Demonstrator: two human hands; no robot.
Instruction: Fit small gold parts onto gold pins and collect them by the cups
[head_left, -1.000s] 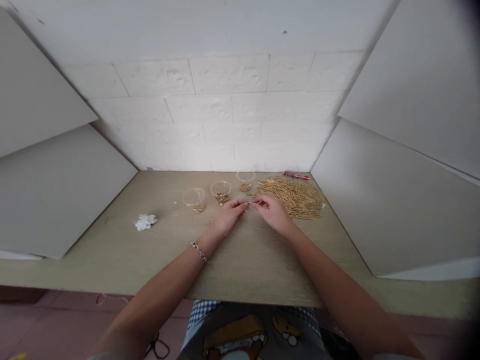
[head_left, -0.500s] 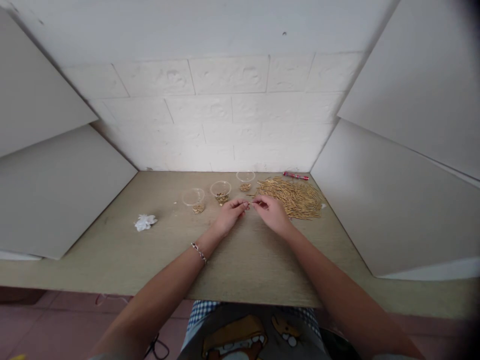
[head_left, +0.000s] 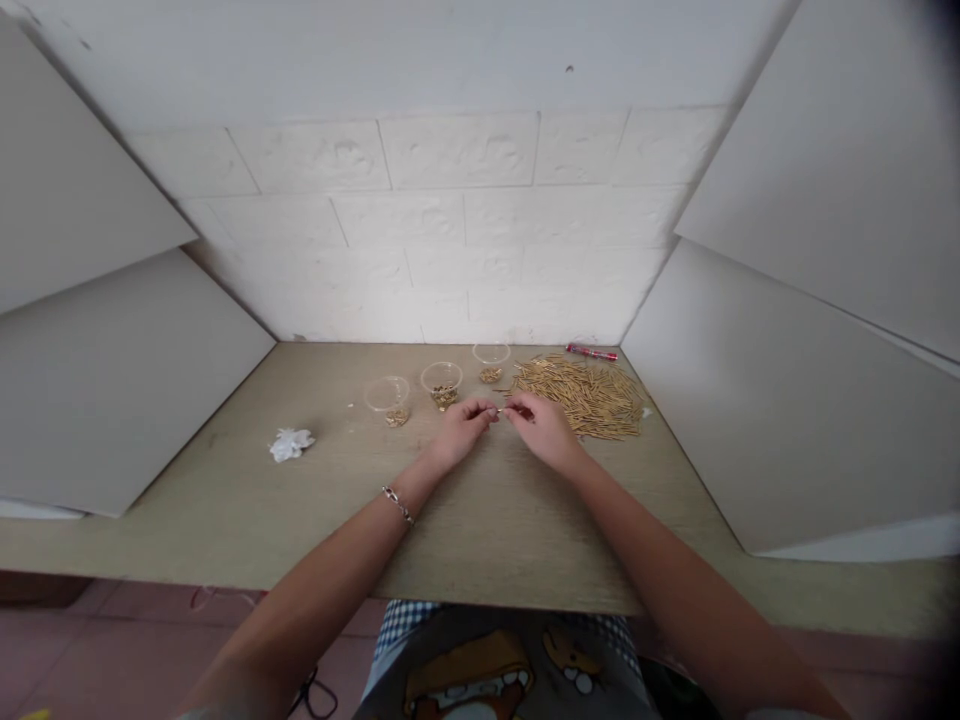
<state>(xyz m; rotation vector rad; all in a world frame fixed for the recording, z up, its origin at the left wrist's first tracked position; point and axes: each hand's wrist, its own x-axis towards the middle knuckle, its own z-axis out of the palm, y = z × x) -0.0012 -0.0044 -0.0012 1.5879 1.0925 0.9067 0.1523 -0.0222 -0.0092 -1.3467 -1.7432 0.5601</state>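
My left hand (head_left: 463,430) and my right hand (head_left: 541,425) meet fingertip to fingertip above the middle of the table. Between them is a small, thin, gold-coloured piece (head_left: 501,410), pinched at both ends; most of it is hidden by the fingers. Just right of my right hand lies a wide pile of thin gold-coloured sticks (head_left: 600,395). Beyond my left hand stands a clear round tub (head_left: 442,375) with small gold-coloured parts inside. Left of that tub, a small heap of gold-coloured bits (head_left: 397,416) lies by a clear round lid or dish (head_left: 379,398).
Farther back sit another clear round piece (head_left: 491,352) and a little heap of gold-coloured bits (head_left: 490,375). A red tube-shaped packet (head_left: 591,352) lies behind the pile. Crumpled white tissue (head_left: 291,444) is at the left. White panels (head_left: 795,390) and a wall enclose the table.
The fingertips of both hands have shifted very slightly around the small piece. Everything else on the table stays where it was.
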